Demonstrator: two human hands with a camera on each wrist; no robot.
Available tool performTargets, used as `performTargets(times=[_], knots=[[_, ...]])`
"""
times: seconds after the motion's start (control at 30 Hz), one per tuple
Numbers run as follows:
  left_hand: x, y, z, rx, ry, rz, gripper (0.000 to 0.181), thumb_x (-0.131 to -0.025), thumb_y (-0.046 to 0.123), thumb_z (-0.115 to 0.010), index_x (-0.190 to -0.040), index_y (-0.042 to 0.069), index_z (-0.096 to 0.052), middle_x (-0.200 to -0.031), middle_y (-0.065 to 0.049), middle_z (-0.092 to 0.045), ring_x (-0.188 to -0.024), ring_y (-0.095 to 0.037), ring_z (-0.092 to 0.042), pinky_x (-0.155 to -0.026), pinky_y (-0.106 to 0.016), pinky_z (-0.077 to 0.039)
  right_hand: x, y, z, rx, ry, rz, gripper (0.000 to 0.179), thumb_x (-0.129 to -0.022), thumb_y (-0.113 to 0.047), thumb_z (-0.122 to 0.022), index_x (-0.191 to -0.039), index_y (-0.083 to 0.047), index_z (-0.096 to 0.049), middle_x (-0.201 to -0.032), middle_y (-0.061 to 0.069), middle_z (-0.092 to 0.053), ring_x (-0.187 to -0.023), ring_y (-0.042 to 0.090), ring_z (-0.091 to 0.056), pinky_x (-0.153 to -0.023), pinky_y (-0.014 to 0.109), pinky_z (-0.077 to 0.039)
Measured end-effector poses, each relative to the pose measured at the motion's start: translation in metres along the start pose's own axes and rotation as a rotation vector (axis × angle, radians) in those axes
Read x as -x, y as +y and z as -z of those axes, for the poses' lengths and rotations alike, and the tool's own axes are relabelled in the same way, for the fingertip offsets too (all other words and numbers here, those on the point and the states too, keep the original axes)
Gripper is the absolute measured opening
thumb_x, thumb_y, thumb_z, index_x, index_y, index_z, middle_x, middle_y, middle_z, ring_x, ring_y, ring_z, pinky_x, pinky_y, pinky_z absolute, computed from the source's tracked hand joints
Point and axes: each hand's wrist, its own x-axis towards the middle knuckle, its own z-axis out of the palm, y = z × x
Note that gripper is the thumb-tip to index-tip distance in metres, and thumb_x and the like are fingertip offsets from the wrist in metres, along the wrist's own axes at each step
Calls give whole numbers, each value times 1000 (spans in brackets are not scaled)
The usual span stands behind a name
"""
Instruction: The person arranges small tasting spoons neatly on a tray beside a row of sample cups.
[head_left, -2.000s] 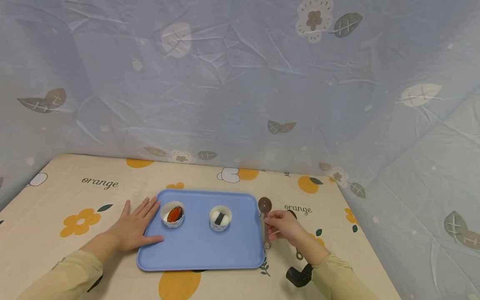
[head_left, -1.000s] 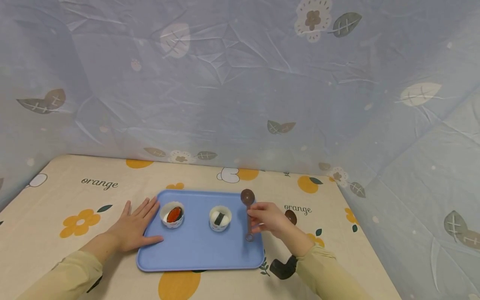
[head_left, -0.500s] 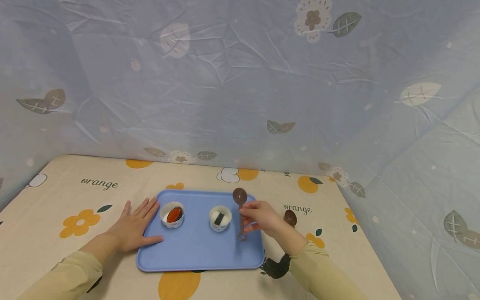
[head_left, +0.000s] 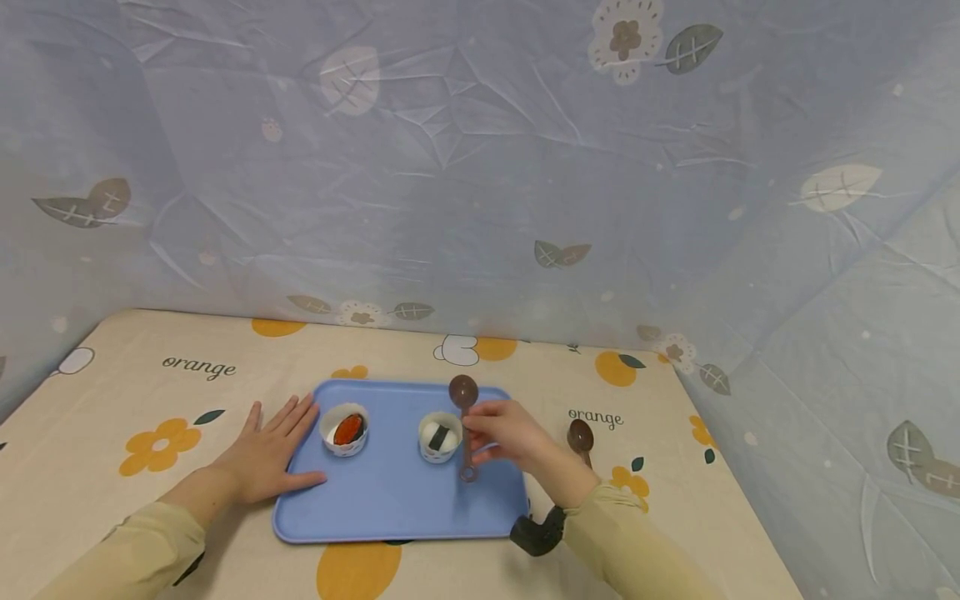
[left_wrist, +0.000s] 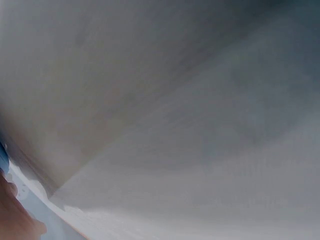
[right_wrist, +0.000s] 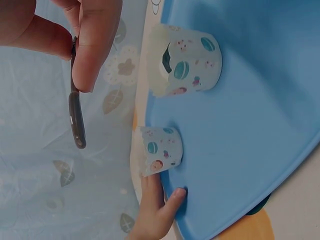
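My right hand [head_left: 504,433] pinches the handle of a brown spoon [head_left: 463,392] and holds it upright in the head view, raised over the right part of the blue tray [head_left: 375,508]. Just left of the spoon stands a paper cup [head_left: 439,454] with a white piece banded in black inside. Another paper cup [head_left: 344,449], at the tray's left, holds an orange-red piece with a dark edge. My left hand [head_left: 262,458] lies flat with spread fingers across the tray's left rim. In the right wrist view, thumb and fingers meet on the spoon [right_wrist: 76,120], above both cups.
A second brown spoon [head_left: 581,436] lies on the patterned tablecloth [head_left: 420,350] right of the tray, partly hidden by my right forearm. A black object [head_left: 537,533] shows under the right sleeve. A patterned blue-grey curtain [head_left: 480,183] rises behind the table.
My right hand has picked the spoon up from beside the tray's right edge and carried it left, close to the right-hand paper cup. My left hand has stayed in place.
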Motion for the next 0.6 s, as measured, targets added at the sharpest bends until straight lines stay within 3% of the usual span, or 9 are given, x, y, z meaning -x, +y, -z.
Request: performTargets(times=[0.6], knots=[[0,0,0,-16,-4,3,104,-74,71,-54,-144,-3,-27,-152,-23,-23,-139,-42,-21,-107,-70,-4,-6,-5,-28,-16,-32,-6,22,-91,-8,-55,-104,9,-59,-68,-1,-57,-58,9,-56,-55,25,-56]])
